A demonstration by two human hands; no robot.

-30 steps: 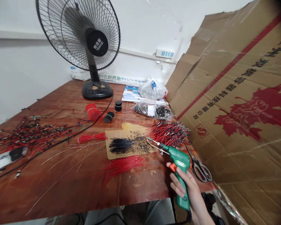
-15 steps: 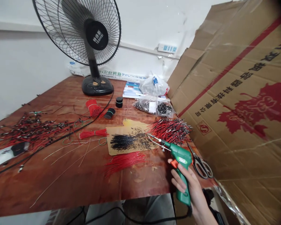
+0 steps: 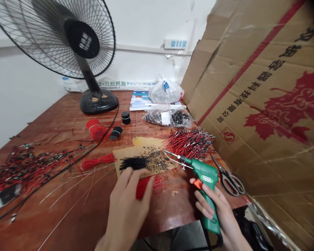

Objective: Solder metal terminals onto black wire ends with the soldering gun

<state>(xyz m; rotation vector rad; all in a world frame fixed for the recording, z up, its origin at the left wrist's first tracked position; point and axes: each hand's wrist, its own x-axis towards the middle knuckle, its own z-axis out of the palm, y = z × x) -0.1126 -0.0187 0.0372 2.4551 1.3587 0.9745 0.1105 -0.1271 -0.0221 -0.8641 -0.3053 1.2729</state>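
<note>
- Head view: my left hand (image 3: 127,205) lay open and palm down on the near part of the tabletop (image 3: 68,209). Its fingers were spread over the red wire bundle (image 3: 155,182).
- The bundle sat at about one o'clock from that palm. Its near end was covered by the fingers and its far end poked out past them. I could not tell whether the fingers were pressing on it or only resting.
- The bundle's long axis ran roughly from eight o'clock to two o'clock, nearly crosswise to my fingers.
- My right hand (image 3: 216,209) was closed around the grip of the green soldering gun (image 3: 205,176), one finger by its orange trigger. The barrel and wire tip pointed towards ten o'clock.
- The left hand was plainly the nearer one to the bundle. The right hand was apart from it, at about four o'clock of the wires.
- Just beyond the bundle, at twelve o'clock, black wires (image 3: 133,162) lay on a cardboard sheet (image 3: 146,142).
- A heap of terminal-ended red wires (image 3: 191,142) lay at one o'clock of the gun's tip.
- Scissors (image 3: 229,179) lay just beside the gun at three o'clock.
- A fan (image 3: 98,101) stood far off at eleven o'clock, and a cardboard box (image 3: 264,104) walled in the right side.
</note>
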